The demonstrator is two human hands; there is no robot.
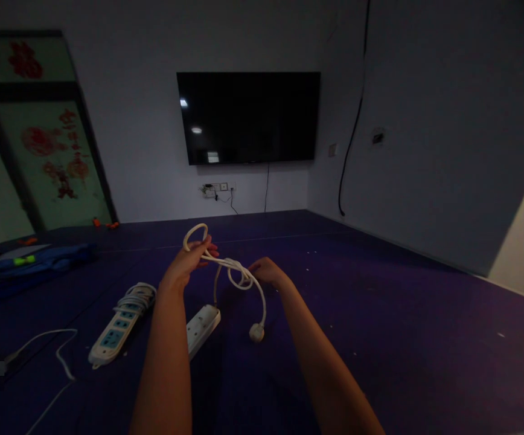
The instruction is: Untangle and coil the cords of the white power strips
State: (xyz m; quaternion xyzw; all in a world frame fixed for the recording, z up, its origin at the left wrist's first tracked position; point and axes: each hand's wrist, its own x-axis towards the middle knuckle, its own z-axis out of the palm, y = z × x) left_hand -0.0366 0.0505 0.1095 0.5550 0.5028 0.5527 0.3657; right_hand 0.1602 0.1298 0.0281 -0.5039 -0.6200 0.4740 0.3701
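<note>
A looped white power cord (237, 266) stretches between my two hands above the purple floor. My left hand (194, 257) is closed around one end of the bundle, with a loop standing up over the thumb. On the other side, my right hand (266, 270) is closed at the cord's coils, its fingertips partly hidden. The cord's white plug (256, 332) hangs down below my right hand. From the bundle, a length runs down to a white power strip (204, 326), partly covered by my left forearm.
Left of my arm lies another power strip (119, 329) with blue sockets, its cord wrapped round one end. A thin white cable (65, 362) and blue fabric (40, 266) lie further left. A television (250, 118) hangs on the far wall; a black cable (352, 139) dangles at right.
</note>
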